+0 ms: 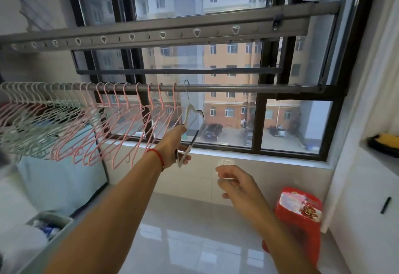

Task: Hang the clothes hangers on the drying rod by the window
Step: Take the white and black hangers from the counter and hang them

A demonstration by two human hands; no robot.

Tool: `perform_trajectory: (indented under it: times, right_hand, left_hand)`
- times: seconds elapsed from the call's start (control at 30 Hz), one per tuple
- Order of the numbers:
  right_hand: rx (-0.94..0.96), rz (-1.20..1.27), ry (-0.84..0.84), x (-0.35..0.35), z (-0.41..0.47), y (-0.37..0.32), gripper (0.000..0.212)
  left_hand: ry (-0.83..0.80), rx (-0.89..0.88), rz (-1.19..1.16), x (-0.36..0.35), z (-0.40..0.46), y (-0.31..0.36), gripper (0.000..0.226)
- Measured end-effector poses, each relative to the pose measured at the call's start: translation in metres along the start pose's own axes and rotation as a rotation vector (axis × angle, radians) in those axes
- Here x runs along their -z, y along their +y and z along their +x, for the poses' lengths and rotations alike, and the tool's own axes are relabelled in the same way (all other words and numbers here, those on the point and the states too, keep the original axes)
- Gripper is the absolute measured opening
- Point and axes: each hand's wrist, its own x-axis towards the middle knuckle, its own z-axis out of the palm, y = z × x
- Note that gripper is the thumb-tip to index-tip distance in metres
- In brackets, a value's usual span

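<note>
A grey drying rod runs across the window at about head height. Several pink hangers and pale green hangers hang along its left half. A white hanger has its metal hook at the rod, just right of the last pink one. My left hand grips the lower part of this white hanger. My right hand hovers lower and to the right, fingers loosely curled, holding nothing.
An upper rack bar with hook holes sits above the rod. A red plastic stool stands on the tiled floor at right. White cabinets fill the right side. A grey bin and an appliance are at left.
</note>
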Motion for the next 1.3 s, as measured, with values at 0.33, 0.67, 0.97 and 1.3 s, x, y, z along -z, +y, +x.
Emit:
perform_trajectory:
  times: [0.33, 0.67, 0.97, 1.3]
  right_hand:
    - [-0.09, 0.045, 0.044, 0.025, -0.01, 0.048, 0.025]
    - [-0.123, 0.123, 0.217, 0.172, -0.013, 0.116, 0.024]
    - [-0.383, 0.106, 0.682, 0.385, -0.049, 0.205, 0.024]
    - [-0.712, -0.131, 1.025, 0.538, -0.08, 0.304, 0.02]
  left_hand:
    - [0.29, -0.219, 0.52, -0.012, 0.003, -0.01, 0.05]
    - [0.099, -0.598, 0.628, -0.246, -0.051, -0.084, 0.027]
    - [-0.347, -0.397, 0.399, -0.497, -0.027, -0.1, 0.026]
    - [-0.69, -0.211, 0.244, -0.681, 0.028, -0.1, 0.028]
